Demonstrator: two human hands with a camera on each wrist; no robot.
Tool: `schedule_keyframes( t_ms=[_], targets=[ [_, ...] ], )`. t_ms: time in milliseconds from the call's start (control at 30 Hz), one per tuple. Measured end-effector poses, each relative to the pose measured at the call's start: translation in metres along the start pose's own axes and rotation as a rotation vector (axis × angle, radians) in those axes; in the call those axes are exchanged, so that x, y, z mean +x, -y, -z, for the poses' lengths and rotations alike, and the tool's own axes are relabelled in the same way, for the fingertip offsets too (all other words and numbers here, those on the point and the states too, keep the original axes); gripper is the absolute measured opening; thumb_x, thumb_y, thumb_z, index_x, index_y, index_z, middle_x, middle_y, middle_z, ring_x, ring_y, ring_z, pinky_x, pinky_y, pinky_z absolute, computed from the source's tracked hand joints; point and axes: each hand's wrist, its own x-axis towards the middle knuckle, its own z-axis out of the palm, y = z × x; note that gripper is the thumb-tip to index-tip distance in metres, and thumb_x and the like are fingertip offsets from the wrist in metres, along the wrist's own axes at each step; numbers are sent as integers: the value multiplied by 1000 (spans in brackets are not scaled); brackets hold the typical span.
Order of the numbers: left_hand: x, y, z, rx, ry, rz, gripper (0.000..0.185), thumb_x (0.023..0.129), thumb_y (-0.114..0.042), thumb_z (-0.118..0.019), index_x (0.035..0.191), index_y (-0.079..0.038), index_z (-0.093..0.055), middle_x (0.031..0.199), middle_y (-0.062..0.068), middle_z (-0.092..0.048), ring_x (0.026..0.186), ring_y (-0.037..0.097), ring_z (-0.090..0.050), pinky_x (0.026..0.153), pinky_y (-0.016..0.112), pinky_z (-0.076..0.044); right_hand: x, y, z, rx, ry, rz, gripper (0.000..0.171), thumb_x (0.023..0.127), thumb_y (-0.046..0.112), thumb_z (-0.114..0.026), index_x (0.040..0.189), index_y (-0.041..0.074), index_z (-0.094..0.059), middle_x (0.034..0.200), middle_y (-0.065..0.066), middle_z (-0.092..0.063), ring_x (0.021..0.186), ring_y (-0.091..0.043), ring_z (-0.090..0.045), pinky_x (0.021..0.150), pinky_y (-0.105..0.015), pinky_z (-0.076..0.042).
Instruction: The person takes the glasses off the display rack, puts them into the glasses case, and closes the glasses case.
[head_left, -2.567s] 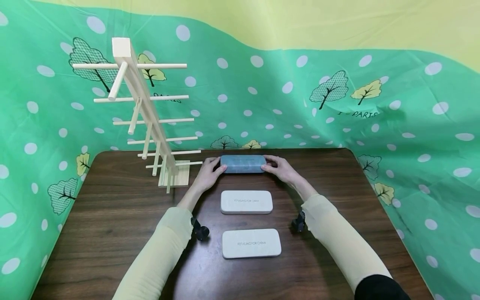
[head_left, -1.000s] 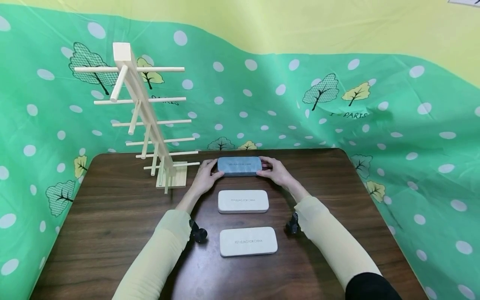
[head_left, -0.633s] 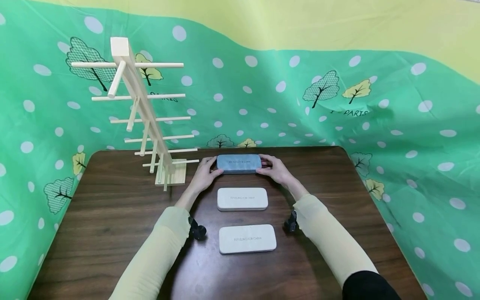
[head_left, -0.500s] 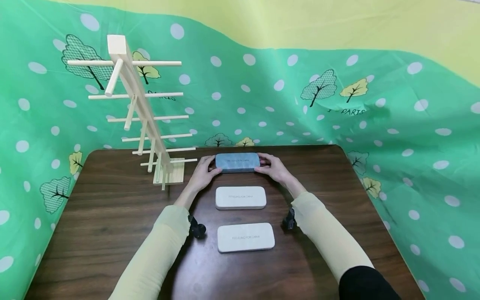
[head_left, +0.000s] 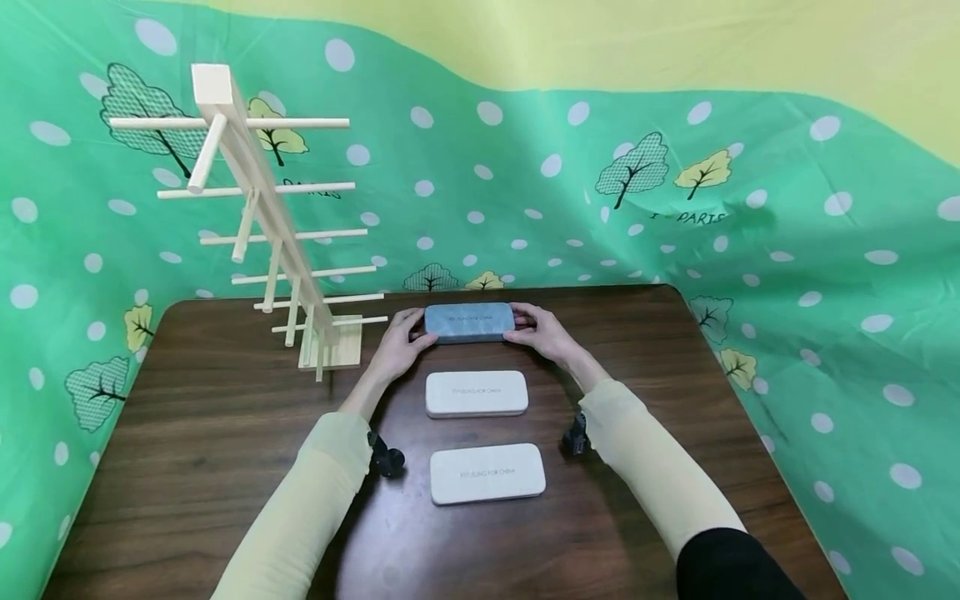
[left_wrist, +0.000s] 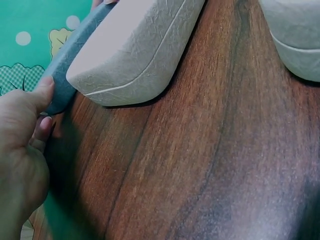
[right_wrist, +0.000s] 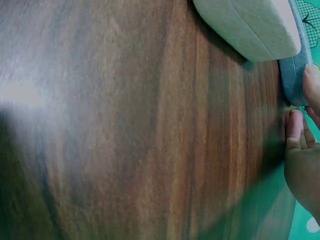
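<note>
While both arms reach forward over the brown desk (head_left: 187,433), the left hand (head_left: 396,343) and the right hand (head_left: 542,332) hold a blue case (head_left: 469,322) between them, one hand at each short end. The blue case sits near the middle of the frame, toward the far edge of the desk. The left hand's grip is closed on the left end of the case, with the thumb on the near side and fingers curled round the end. The right hand's grip is closed on the right end in the same way. In the left wrist view, the left thumb (left_wrist: 42,95) presses on the blue case (left_wrist: 70,55).

Just below the blue case in the frame lies a white case (head_left: 477,393) with small writing on its lid. Below that lies a second white case (head_left: 487,473), also with small writing. The three cases make a line down the middle of the frame, and they do not touch.

A wooden rack (head_left: 255,208) with many thin pegs stands in the upper left of the frame, just beside the left hand. A green cloth (head_left: 787,267) with white dots and trees hangs behind and beside the desk.
</note>
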Motion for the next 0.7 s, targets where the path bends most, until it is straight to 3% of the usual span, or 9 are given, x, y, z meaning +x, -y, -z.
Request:
schedule_keyframes(
  t_ms=[300,467,700],
  targets=[
    [0,2,-2,8,-14,-19,68,104,-24,-63,159,1,-31,164,20,-31,133,37,-56,111,44,-48,0,-1,0,37,-4,-24,74,93,16,-77,157,11,-41,147,-21,-52,135,-36,-54,112,-49,-48],
    [-2,1,-1,-43,4,23,69,104,-24,-62,161,-3,-29,167,16,-28,133,37,-55,113,48,-46,0,0,-1,38,12,-21,74,95,17,-76,158,12,-39,149,-20,-51,139,-34,-49,114,-48,-46],
    [-3,-2,1,-15,8,44,71,107,-38,-55,163,-7,-26,168,16,-26,138,37,-51,116,51,-43,-1,9,-6,2,-16,-2,72,99,27,-71,160,12,-36,149,-19,-49,135,-34,-49,114,-50,-43]
  ],
)
